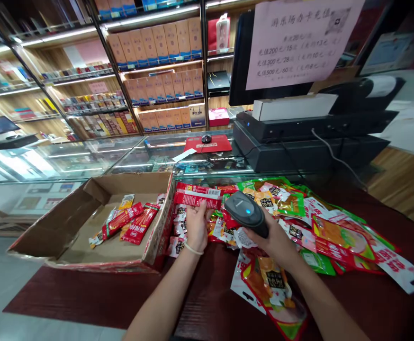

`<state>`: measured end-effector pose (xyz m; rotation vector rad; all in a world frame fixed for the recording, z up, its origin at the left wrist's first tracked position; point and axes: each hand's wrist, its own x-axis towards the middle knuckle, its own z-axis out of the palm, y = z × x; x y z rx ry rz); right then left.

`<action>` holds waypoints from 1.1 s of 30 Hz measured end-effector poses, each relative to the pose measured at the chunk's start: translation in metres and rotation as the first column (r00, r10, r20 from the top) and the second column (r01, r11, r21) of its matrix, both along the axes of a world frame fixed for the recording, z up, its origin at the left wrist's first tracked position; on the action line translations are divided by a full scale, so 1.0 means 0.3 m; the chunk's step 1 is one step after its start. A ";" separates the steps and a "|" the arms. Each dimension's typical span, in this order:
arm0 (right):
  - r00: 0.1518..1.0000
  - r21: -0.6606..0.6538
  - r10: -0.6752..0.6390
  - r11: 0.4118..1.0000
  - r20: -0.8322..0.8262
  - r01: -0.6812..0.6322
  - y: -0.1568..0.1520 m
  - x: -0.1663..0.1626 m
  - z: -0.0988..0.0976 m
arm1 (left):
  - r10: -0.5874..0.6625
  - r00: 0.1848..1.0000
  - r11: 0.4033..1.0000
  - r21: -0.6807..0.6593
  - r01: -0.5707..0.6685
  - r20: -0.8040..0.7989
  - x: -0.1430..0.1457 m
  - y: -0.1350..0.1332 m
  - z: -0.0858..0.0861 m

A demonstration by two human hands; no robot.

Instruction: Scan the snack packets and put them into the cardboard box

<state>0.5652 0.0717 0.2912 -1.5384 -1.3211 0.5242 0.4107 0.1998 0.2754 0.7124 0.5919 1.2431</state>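
Between the thumb and fingers of my left hand [197, 226] is a red snack packet [199, 195], its barcode turned up toward me. My right hand [271, 239] is wrapped round the handle of a dark barcode scanner [244, 210], which shows a small blue light. The scanner's head is just right of the packet, apart from it. Beneath both hands lies a pile of colourful snack packets [295, 232] in red, green, white and orange. Left of my left hand stands an open cardboard box [111, 182] with several red and yellow packets [141, 223] inside.
Behind the pile are a glass counter [129, 154], a red mouse pad [214, 144] with a mouse [206, 139], and a black cash drawer [264, 149] below a monitor carrying a pink sheet [299, 42]. Shelves of boxes [157, 45] line the back wall.
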 end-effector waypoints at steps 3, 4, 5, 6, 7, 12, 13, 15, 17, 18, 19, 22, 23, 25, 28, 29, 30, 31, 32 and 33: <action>0.998 -0.035 0.057 0.998 0.003 -0.057 -0.006 -0.018 0.009 | 0.040 0.999 0.999 -0.032 -0.040 0.001 -0.003 -0.004 -0.007; 0.998 -0.046 0.063 0.997 0.009 -0.062 -0.008 -0.021 0.011 | 0.044 0.999 0.998 -0.034 -0.044 0.003 -0.004 -0.003 -0.009; 0.998 -0.060 0.061 0.996 0.020 -0.060 -0.010 -0.023 0.012 | 0.044 0.999 0.998 -0.033 -0.044 0.008 -0.006 -0.001 -0.010; 0.998 -0.077 0.058 0.996 0.032 -0.055 -0.012 -0.024 0.011 | 0.046 0.999 0.998 -0.032 -0.045 0.012 -0.007 0.001 -0.012; 0.998 -0.094 0.054 0.994 0.043 -0.050 -0.013 -0.023 0.009 | 0.048 0.999 0.998 -0.030 -0.048 0.014 -0.008 0.003 -0.013; 0.997 -0.106 0.049 0.993 0.055 -0.043 -0.015 -0.011 -0.014 | 0.061 0.998 0.998 -0.020 -0.061 0.012 -0.007 0.007 -0.017; 0.997 -0.102 0.050 0.994 0.053 -0.044 -0.015 -0.009 -0.015 | 0.062 0.998 0.998 -0.017 -0.062 0.007 -0.007 0.007 -0.018; 0.997 -0.104 0.053 0.993 0.049 -0.048 -0.017 -0.009 -0.013 | 0.066 0.998 0.998 -0.010 -0.066 0.000 -0.008 0.007 -0.022; 0.997 -0.104 0.060 0.993 0.037 -0.056 -0.019 -0.010 -0.007 | 0.069 0.998 0.998 -0.006 -0.069 -0.003 -0.010 0.009 -0.025; 0.998 -0.101 0.063 0.993 0.031 -0.060 -0.019 -0.012 -0.003 | 0.070 0.998 0.998 -0.004 -0.070 -0.004 -0.009 0.010 -0.026; 0.998 -0.090 0.064 0.994 0.025 -0.062 -0.020 -0.013 0.000 | 0.068 0.998 0.998 -0.002 -0.068 -0.004 -0.008 0.010 -0.025; 0.998 -0.041 0.062 0.997 0.018 -0.061 -0.019 -0.011 0.003 | 0.079 0.997 0.997 0.011 -0.079 -0.003 -0.001 0.001 -0.005; 0.999 -0.027 0.050 0.998 0.021 -0.049 -0.019 -0.009 0.002 | 0.087 0.996 0.996 0.016 -0.087 -0.007 0.000 -0.008 0.011; 0.999 -0.015 0.009 1.000 0.031 -0.008 -0.018 -0.003 -0.003 | 0.103 0.994 0.994 0.036 -0.102 -0.027 -0.009 -0.038 0.058; 0.997 -0.016 -0.069 0.997 0.030 0.069 -0.014 0.005 -0.004 | 0.114 0.984 0.982 0.163 -0.091 -0.135 -0.071 -0.103 0.160; 0.995 -0.016 -0.098 0.995 0.022 0.098 -0.013 0.006 -0.002 | 0.141 0.969 0.966 0.242 -0.090 -0.204 -0.108 -0.124 0.197; 0.991 -0.016 -0.130 0.991 0.014 0.131 -0.011 0.006 0.001 | 0.191 0.938 0.939 0.333 -0.089 -0.288 -0.153 -0.141 0.233; 0.986 -0.019 -0.166 0.986 0.007 0.166 -0.009 0.004 0.005 | 0.269 0.889 0.898 0.431 -0.092 -0.370 -0.206 -0.152 0.266; 0.980 -0.027 -0.198 0.980 0.001 0.198 -0.008 0.003 0.009 | 0.379 0.819 0.841 0.530 -0.110 -0.431 -0.265 -0.156 0.294; 0.975 -0.039 -0.223 0.974 -0.004 0.223 -0.007 0.001 0.012 | 0.478 0.737 0.785 0.609 -0.115 -0.478 -0.328 -0.152 0.318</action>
